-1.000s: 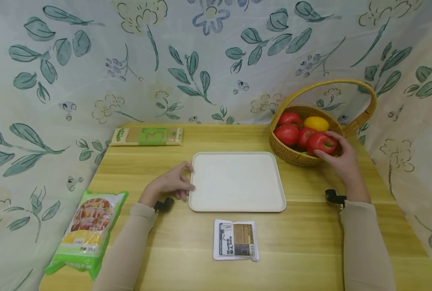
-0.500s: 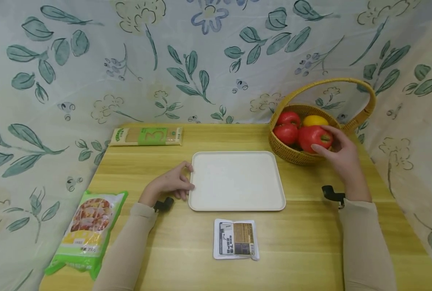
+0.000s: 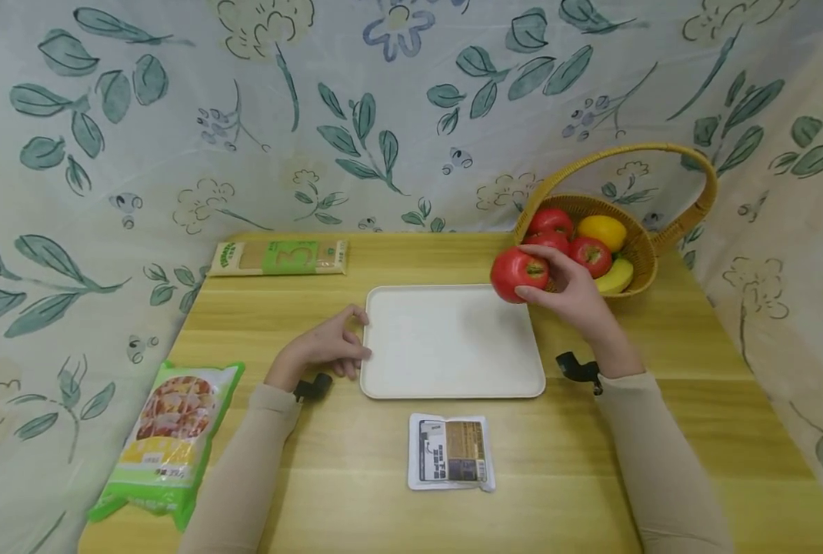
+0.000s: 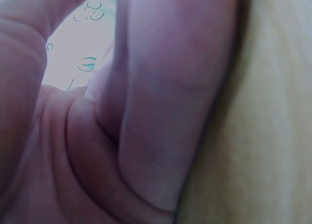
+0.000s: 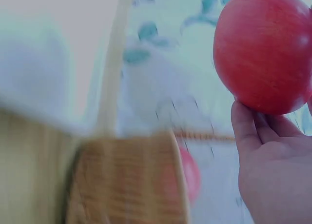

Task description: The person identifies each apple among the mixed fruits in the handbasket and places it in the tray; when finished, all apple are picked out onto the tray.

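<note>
A red apple (image 3: 518, 275) is held between the thumb and fingers of my right hand (image 3: 578, 296), above the upper right corner of the white tray (image 3: 453, 342). The apple's smooth side (image 5: 265, 50) also fills the upper right of the right wrist view. Behind that hand stands a wicker basket (image 3: 643, 277) with several red apples (image 3: 590, 256), a yellow lemon (image 3: 601, 231) and a banana (image 3: 615, 277). My left hand (image 3: 324, 342) grips the tray's left rim with thumb and forefinger, the other fingers curled beneath. The left wrist view shows those curled fingers (image 4: 170, 87) close up; the rim is hidden there.
A flat noodle pack (image 3: 280, 258) lies at the back left of the wooden table (image 3: 557, 477). A green-edged food bag (image 3: 165, 438) lies at the left edge. In front of the tray is a small sachet (image 3: 451, 452). The basket's tall handle (image 3: 633, 150) arches over its contents.
My right hand has lifted the apple out of the basket and carried it left to the tray's upper right corner, uncovering the banana. The left hand and tray have stayed put.
</note>
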A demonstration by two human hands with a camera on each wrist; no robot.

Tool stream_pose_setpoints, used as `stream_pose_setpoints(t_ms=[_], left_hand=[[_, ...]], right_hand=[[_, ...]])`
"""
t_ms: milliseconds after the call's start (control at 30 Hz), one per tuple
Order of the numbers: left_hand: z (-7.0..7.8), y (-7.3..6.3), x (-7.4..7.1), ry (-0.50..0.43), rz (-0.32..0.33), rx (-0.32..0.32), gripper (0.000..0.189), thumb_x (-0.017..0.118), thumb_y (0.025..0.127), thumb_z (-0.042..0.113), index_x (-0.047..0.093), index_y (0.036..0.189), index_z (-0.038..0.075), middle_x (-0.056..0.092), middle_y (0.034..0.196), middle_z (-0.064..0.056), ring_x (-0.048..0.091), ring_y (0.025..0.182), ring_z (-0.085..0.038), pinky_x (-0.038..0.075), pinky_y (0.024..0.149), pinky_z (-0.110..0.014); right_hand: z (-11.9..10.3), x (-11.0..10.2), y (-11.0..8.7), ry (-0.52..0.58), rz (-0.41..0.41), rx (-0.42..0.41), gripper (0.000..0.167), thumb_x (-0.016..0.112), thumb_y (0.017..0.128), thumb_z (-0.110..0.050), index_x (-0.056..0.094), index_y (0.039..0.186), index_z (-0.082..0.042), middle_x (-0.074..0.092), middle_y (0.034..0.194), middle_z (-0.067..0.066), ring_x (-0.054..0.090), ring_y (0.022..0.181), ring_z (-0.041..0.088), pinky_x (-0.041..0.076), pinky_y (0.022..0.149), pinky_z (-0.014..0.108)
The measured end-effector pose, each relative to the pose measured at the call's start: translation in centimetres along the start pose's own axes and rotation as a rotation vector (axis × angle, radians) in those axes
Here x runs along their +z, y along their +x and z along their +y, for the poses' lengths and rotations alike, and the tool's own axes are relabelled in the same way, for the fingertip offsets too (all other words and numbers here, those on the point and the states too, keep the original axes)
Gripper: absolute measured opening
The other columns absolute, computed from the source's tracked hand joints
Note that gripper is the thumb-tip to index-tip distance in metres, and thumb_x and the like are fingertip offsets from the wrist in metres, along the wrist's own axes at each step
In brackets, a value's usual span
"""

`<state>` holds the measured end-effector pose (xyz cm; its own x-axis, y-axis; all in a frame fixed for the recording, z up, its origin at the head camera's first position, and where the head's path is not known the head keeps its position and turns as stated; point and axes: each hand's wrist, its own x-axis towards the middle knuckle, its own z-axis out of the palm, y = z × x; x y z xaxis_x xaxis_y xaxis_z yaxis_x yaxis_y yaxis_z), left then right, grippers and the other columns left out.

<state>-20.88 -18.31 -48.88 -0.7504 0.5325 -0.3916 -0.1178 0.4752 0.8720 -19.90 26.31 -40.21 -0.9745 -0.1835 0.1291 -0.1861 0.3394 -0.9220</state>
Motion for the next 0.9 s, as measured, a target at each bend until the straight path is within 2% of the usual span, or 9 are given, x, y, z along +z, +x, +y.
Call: stream_pose_setpoints(t_ms=[100, 200, 267, 633, 900], left_hand=[[0.1, 0.1, 0.0, 0.007, -0.005, 0.007, 0.063, 0.079, 0.095, 0.02, 0.036, 0.14, 0.013, 0.074, 0.077, -0.01, 0.074, 0.06, -0.021, 0.06, 0.053, -0.031], [0.1, 0.2, 0.0, 0.01, -0.012, 0.012, 0.063, 0.079, 0.095, 0.02, 0.036, 0.141, 0.012, 0.075, 0.077, -0.011, 0.074, 0.06, -0.021, 0.06, 0.053, -0.031], [0.2, 0.2, 0.0, 0.01, -0.013, 0.014, 0.063, 0.079, 0.095, 0.02, 0.036, 0.141, 0.012, 0.075, 0.077, -0.011, 0.074, 0.06, -0.021, 0.06, 0.053, -0.031], [0.1, 0.1, 0.0, 0.016, 0.005, -0.004, 0.062, 0.079, 0.094, 0.02, 0.036, 0.139, 0.014, 0.074, 0.075, -0.009, 0.073, 0.058, -0.02, 0.058, 0.051, -0.029], [-0.1, 0.1, 0.0, 0.018, 0.002, -0.02, 0.062, 0.08, 0.094, 0.021, 0.037, 0.139, 0.016, 0.075, 0.077, -0.012, 0.073, 0.059, -0.022, 0.059, 0.053, -0.031]], right_hand=[[0.2, 2.3, 1.2, -0.028, -0.063, 0.026, 0.06, 0.082, 0.095, -0.021, 0.057, 0.15, -0.022, 0.053, 0.156, 0.005, 0.051, 0.141, 0.025, 0.053, 0.111, 0.033], [0.5, 4.5, 2.4, -0.04, -0.137, 0.036, 0.063, 0.082, 0.094, -0.025, 0.056, 0.151, -0.02, 0.053, 0.157, 0.01, 0.049, 0.144, 0.034, 0.05, 0.116, 0.053], [0.6, 5.9, 3.3, -0.034, -0.185, 0.04, 0.064, 0.083, 0.094, -0.026, 0.056, 0.151, -0.02, 0.053, 0.156, 0.011, 0.049, 0.144, 0.036, 0.048, 0.117, 0.058], [1.4, 12.6, 7.0, -0.058, -0.384, 0.067, 0.061, 0.084, 0.091, -0.035, 0.06, 0.147, -0.032, 0.057, 0.152, 0.003, 0.053, 0.14, 0.03, 0.049, 0.116, 0.055], [1.3, 15.9, 8.3, -0.106, -0.457, 0.029, 0.064, 0.084, 0.09, -0.04, 0.06, 0.148, -0.03, 0.061, 0.149, 0.002, 0.056, 0.134, 0.027, 0.051, 0.114, 0.051]])
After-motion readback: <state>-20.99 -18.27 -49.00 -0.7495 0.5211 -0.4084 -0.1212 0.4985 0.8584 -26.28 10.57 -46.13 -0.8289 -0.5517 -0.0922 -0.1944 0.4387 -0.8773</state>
